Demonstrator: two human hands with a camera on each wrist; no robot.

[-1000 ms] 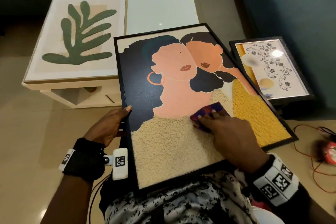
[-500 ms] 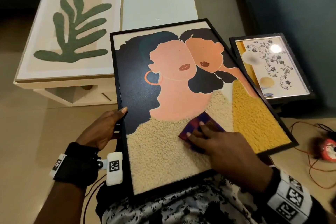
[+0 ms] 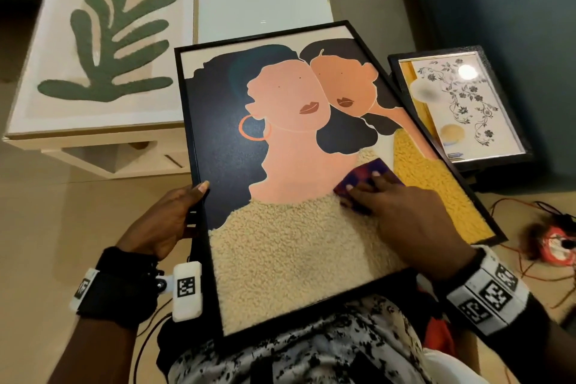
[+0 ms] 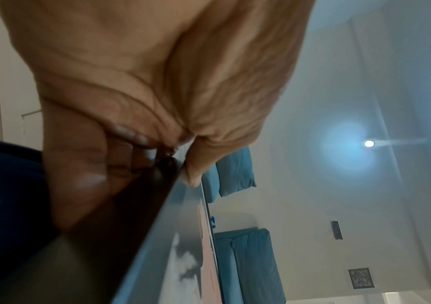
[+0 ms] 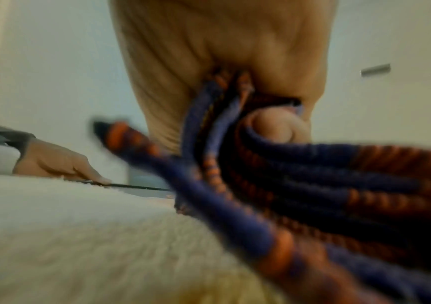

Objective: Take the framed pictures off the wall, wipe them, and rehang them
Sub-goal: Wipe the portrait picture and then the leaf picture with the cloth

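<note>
While three framed pictures are in view, only one is being handled: a large black-framed portrait of two women point(image 3: 280, 150), with peach faces, dark hair, an orange hoop earring and fuzzy cream and mustard clothing, lying tilted across the person's lap. The left hand point(image 3: 162, 221) grips its left edge, thumb on the front and fingers curled behind (the left wrist view confirms this). The right hand point(image 3: 402, 215) presses a folded purple-and-orange checked cloth point(image 3: 364, 178) flat on the picture, fingers spread over it. Beyond the left hand, a pale-framed green leaf print point(image 3: 103, 47) lies on a white low table point(image 3: 261, 0). Beyond the right hand sits a small black-framed floral picture point(image 3: 458, 106). Compared with half a second ago, the cloth has slid up and rightward.
</note>
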